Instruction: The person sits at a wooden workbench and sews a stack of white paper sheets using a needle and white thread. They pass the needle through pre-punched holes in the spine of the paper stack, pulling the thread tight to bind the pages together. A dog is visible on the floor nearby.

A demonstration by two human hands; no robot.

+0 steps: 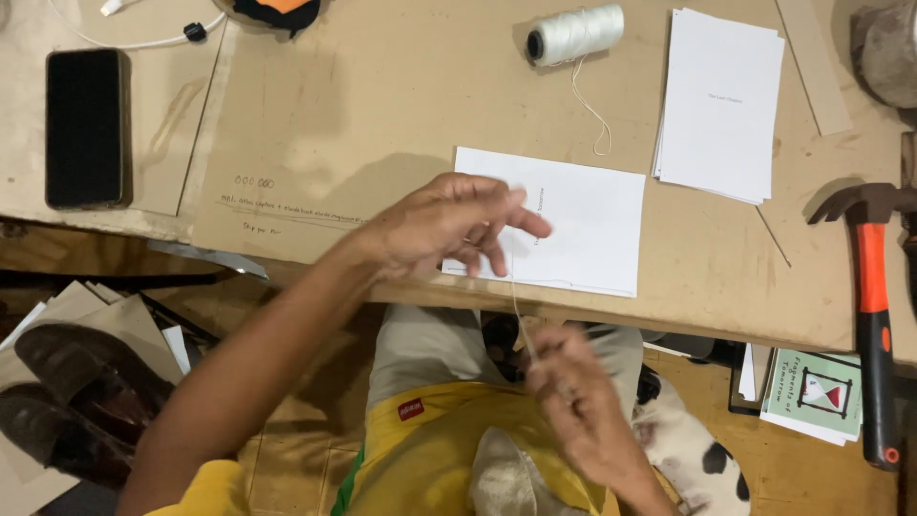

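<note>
We were mid-stitch: left hand pinned the white booklet at the desk edge, right hand pinched the thread, probably on a needle; next needed a steady pull taut.

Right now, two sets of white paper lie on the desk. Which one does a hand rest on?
The white booklet at the desk's front edge, under the left hand. The paper stack beyond it, beside the thread spool, lies untouched.
</note>
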